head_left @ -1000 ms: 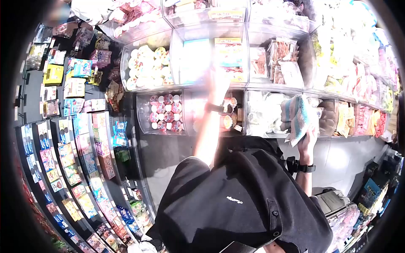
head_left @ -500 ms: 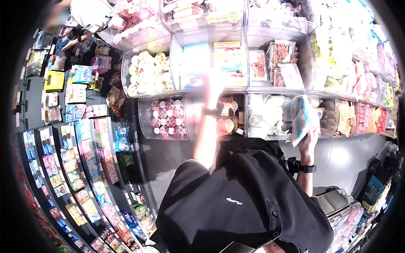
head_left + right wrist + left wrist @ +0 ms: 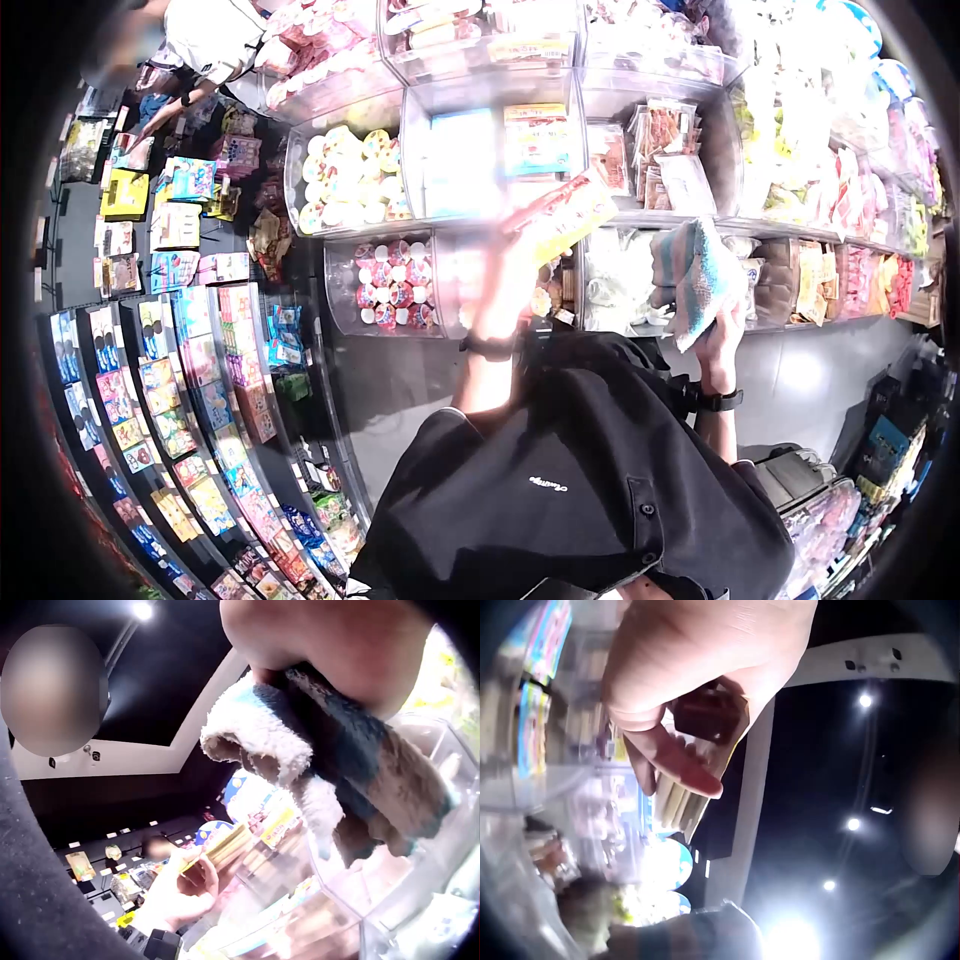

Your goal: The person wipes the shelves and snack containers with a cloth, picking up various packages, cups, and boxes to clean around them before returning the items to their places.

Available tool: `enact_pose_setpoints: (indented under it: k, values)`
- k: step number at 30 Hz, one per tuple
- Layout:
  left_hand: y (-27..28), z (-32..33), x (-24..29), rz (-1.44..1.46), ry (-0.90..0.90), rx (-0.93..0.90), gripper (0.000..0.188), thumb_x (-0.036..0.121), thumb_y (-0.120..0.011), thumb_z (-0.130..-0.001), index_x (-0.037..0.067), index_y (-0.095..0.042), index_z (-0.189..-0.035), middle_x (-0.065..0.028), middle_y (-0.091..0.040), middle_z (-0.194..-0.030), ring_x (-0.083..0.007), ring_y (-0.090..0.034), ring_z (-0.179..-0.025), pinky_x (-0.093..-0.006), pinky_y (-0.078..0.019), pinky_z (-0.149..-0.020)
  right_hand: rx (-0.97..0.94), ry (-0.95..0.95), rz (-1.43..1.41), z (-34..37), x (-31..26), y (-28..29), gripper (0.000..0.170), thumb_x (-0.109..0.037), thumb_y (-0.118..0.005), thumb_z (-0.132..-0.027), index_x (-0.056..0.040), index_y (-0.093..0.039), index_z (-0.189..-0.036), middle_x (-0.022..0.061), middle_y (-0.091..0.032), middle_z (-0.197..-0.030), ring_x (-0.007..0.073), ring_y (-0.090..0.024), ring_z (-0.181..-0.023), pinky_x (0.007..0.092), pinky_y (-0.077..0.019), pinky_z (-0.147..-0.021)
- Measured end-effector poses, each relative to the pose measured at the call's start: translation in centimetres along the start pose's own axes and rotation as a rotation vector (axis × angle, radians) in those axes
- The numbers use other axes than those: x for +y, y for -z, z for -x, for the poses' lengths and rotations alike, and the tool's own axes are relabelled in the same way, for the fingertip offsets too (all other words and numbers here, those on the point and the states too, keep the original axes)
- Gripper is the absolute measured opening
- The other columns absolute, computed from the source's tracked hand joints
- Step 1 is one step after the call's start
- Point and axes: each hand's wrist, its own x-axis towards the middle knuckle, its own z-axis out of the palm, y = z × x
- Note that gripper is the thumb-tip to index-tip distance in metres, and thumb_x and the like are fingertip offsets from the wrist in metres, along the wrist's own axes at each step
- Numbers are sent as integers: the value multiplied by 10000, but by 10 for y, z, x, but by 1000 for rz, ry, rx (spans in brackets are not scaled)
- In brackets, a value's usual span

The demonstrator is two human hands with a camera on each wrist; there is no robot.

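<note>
From where I'm standing, the person in the dark shirt (image 3: 590, 460) is at a display of clear bins, both hands busy. The left hand (image 3: 508, 278) pinches a yellow-and-red packet (image 3: 572, 218), fingers curled round its near end and thumb against it, holding it up tilted over the bins. The glare is strong there, so it could be one thick packet or several pressed together; I can't say which.

The right hand (image 3: 722, 325) grips a fluffy striped cloth (image 3: 700, 275), blue, white and greyish, bunched in the fingers. It hangs in front of a bin of white bagged goods (image 3: 615, 280), well apart from the packet.

Beyond the left hand, flat packets (image 3: 537, 140) with yellow and blue on them stand in a bin, between one of yellow-and-white round tubs (image 3: 350, 180) and one of brownish packets (image 3: 665, 140). Red-and-white round pieces (image 3: 395, 285) fill a nearer bin. Over on the left, somebody in white (image 3: 208, 40) reaches towards the hanging goods.
</note>
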Motion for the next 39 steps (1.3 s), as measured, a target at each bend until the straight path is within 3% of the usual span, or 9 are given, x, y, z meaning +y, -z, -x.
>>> enact_pose_setpoints:
  k: [6,11,13,15,20,29,33,37,39]
  values:
    - [-34,36,11,578,17,-190,196,198,-498,-855,29,-441,-935,-244,-410,-1296,-340,-469,-1172,-448,-478,-896,-68,161,64,13,-17,-50,438,-228,-510,-922,-39,-371,-1292,102,-507,-1210,218,-514,-1085,382,-421,-935]
    - [-51,44,20,315,-82,-311,189,147,-538,-847,15,-431,-931,-249,-284,-1395,-324,-410,-1228,-423,-421,-949,-115,311,315,24,-23,-60,457,-200,-498,-927,-26,-314,-1307,118,-452,-1255,231,-488,-1117,382,-410,-941]
    - [-50,49,15,72,-166,-343,281,223,-600,-852,13,-434,-940,-249,-241,-1423,-286,-404,-1233,-368,-385,-957,-32,484,499,28,-23,-82,233,-79,-496,-888,10,-453,-1098,122,-470,-1097,210,-471,-1030,319,-360,-900]
    - [-59,50,12,-114,-309,-379,488,374,-702,-766,9,-435,-950,-254,-198,-1439,-270,-421,-1220,-335,-423,-903,-191,462,520,34,-19,-84,308,-29,-524,-857,6,-409,-1141,153,-414,-1180,235,-446,-1073,344,-343,-935]
    - [-67,45,10,-510,-621,-419,531,375,-750,-687,-13,-488,-937,-318,-210,-1401,-411,-323,-1276,-412,-446,-904,-356,502,705,41,-21,-93,360,-49,-546,-856,11,-383,-1172,177,-436,-1180,262,-467,-1079,384,-390,-914]
    - [-75,60,12,-727,-706,-382,482,272,-793,-642,-3,-516,-925,-336,-264,-1363,-460,-299,-1274,-492,-335,-1005,-397,317,371,48,-14,-84,366,-85,-528,-877,2,-391,-1205,151,-539,-1121,226,-547,-1014,360,-437,-875]
    - [-82,65,6,-687,-781,-415,821,215,-761,-697,-166,-317,-1273,-305,-285,-1363,-422,-345,-1254,-475,-321,-1032,-364,273,264,44,-25,-93,373,-110,-514,-889,9,-400,-1224,145,-527,-1157,230,-543,-1036,366,-442,-894]
    - [-83,70,6,-795,-892,-450,403,166,-790,-644,32,-476,-857,-291,-345,-1329,-497,-327,-1240,-545,-348,-985,-307,236,97,38,-28,-94,384,-134,-499,-901,15,-409,-1243,139,-516,-1193,233,-539,-1058,372,-446,-913]
    - [-86,73,9,-853,-960,-447,393,159,-785,-645,55,-478,-869,-266,-400,-1302,-476,-353,-1233,-529,-381,-969,-262,250,39,37,-28,-92,390,-146,-492,-907,19,-413,-1252,136,-510,-1212,235,-537,-1069,375,-448,-922]
